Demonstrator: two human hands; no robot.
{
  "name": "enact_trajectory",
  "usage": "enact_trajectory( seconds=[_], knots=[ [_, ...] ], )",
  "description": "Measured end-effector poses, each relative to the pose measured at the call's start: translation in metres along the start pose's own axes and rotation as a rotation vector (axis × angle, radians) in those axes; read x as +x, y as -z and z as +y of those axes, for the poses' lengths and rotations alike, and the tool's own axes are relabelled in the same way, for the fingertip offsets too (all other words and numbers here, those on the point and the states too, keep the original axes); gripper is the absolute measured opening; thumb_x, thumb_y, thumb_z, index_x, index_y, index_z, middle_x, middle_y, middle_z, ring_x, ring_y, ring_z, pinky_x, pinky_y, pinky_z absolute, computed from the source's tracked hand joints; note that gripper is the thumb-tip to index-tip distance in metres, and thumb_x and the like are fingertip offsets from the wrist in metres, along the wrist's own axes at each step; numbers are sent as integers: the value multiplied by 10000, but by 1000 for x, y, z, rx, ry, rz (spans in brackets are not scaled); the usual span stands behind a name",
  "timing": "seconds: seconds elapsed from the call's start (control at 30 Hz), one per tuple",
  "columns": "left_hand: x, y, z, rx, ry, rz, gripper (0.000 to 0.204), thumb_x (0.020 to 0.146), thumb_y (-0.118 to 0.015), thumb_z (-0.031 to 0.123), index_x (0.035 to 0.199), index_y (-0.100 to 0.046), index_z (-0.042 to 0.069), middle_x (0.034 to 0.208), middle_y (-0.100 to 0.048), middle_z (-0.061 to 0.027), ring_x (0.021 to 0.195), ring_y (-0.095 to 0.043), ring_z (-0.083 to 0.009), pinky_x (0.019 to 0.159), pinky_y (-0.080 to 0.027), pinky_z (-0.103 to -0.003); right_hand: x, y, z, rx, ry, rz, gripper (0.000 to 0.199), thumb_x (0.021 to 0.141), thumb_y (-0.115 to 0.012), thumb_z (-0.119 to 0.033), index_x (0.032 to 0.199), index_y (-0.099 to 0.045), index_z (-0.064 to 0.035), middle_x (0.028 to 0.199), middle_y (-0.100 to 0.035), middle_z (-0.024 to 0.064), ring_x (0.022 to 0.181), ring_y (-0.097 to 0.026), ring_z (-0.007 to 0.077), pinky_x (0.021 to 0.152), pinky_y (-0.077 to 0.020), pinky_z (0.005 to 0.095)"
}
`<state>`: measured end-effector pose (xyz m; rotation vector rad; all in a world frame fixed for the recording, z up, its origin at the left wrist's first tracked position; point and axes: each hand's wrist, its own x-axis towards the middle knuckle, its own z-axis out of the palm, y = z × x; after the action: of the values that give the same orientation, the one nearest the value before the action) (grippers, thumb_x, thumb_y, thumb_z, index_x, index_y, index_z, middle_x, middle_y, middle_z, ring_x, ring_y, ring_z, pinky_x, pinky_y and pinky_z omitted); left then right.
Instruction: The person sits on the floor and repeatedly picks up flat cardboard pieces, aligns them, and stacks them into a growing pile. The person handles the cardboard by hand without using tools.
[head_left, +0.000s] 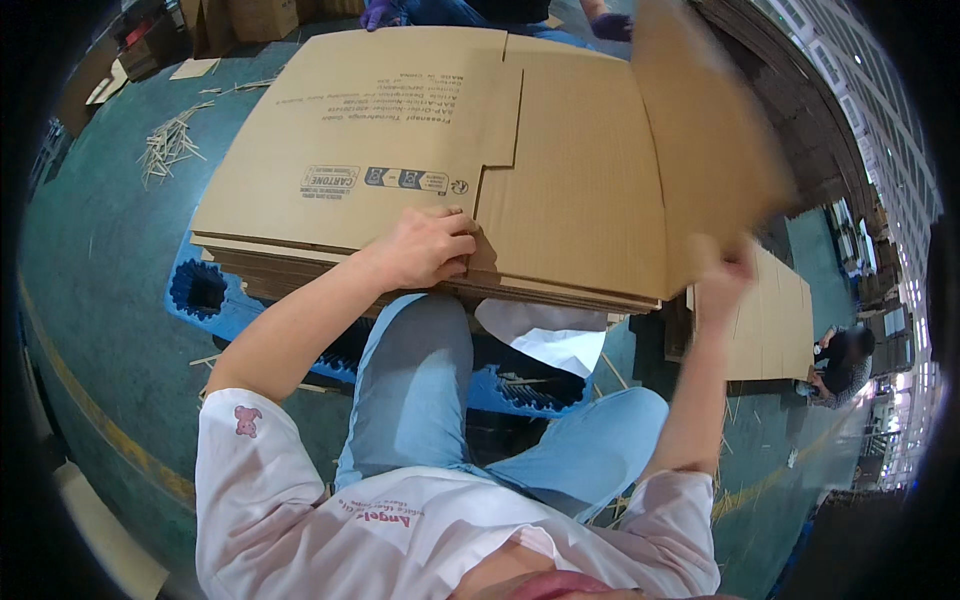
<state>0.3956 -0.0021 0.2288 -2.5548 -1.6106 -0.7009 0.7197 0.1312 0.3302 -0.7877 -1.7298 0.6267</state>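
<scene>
A flattened cardboard box [400, 130] with dark printing lies on top of a stack of flat boxes in front of me. My left hand [430, 246] rests at its near edge beside the slot, with curled fingers closed on the cardboard. On the right, a cardboard flap [700, 140] stands raised and tilted, its outer side smeared by motion. My right hand [722, 270], also blurred, grips the near lower edge of that flap; part of its fingers is hidden behind it.
The stack sits on a blue plastic pallet [205, 300]. Across from me is another person with purple gloves [378, 13]. More flat cardboard [775, 320] lies to the right, with a person [845, 365] beyond. Thin strips [170, 145] litter the green floor.
</scene>
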Motion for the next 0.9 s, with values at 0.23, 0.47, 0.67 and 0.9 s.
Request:
enact_trajectory(
  seconds=[0.23,0.47,0.67,0.9],
  knots=[
    [-6,-5,3,-1,32,100,217,700,-678,234,848,-586,105,1046,-588,-20,969,-577,-203,738,-492,-349,-46,-96,23,-843,637,-676,545,527,-606,36,1066,-550,-19,1040,-556,155,933,-555,316,813,-471,367],
    [-6,17,-20,-293,412,20,344,719,-686,263,988,-586,73,1026,-590,-97,976,-568,-284,806,-468,-383,-32,-94,-2,-597,484,-835,467,634,-645,-63,1087,-540,-23,1102,-517,163,1027,-503,331,900,-415,368],
    [-56,32,-217,-38,1002,103,503,758,-623,375,1084,-553,-1,1159,-522,-214,1114,-481,-344,933,-398,-392,38,-49,110,-795,-65,-467,493,744,-671,-291,1111,-528,5,1138,-516,184,1055,-496,310,903,-390,375],
    [-189,64,-404,22,1580,83,751,676,-564,672,1013,-649,7,1076,-609,-211,1006,-584,-340,877,-437,-395,122,-91,124,-324,-650,-181,307,710,-740,-265,741,-594,3,725,-564,43,630,-499,120,581,-412,291]
  ],
)
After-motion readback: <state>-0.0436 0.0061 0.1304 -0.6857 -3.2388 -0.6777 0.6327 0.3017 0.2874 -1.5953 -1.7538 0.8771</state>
